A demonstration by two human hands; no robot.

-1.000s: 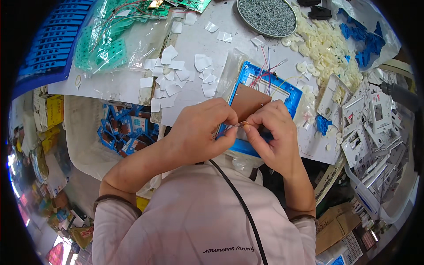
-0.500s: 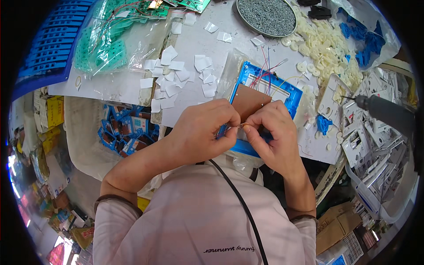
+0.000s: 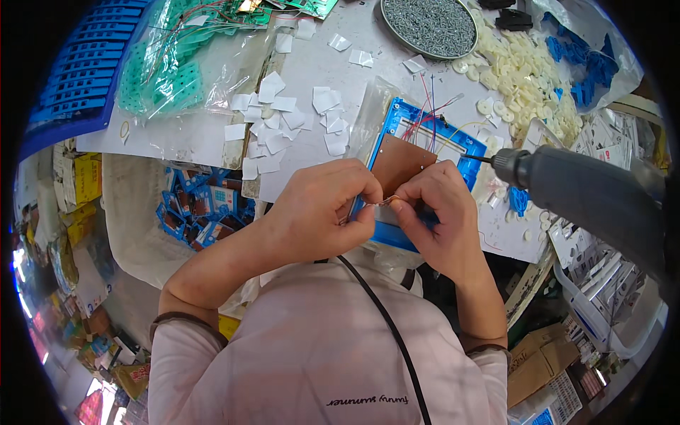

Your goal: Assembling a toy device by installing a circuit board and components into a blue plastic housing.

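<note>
A thin wire [image 3: 386, 201] stretches between my fingertips. My left hand [image 3: 327, 205] pinches one part of it between thumb and forefinger. My right hand [image 3: 443, 212] is closed on the wire too, its thumb and forefinger pressed together. Right beneath the fingers lies a blue plastic housing [image 3: 473, 154] with an open inside. A brown circuit board [image 3: 402, 168] sits tilted over it. Red, blue and yellow wires rise from the housing's far side. Part of the housing's near edge is hidden by my hands.
At the right an electric screwdriver [image 3: 567, 173] points its bit over the housing. A round tray of screws [image 3: 428, 27] stands at the back, beside pale plastic discs [image 3: 528, 78]. White paper squares [image 3: 273, 134] lie left. A bin [image 3: 134, 234] of blue housings stands lower left.
The electric screwdriver has swung left, its bit now near the blue housing's right corner. My hands keep nearly the same place, with the wire slightly more drawn out between them.
</note>
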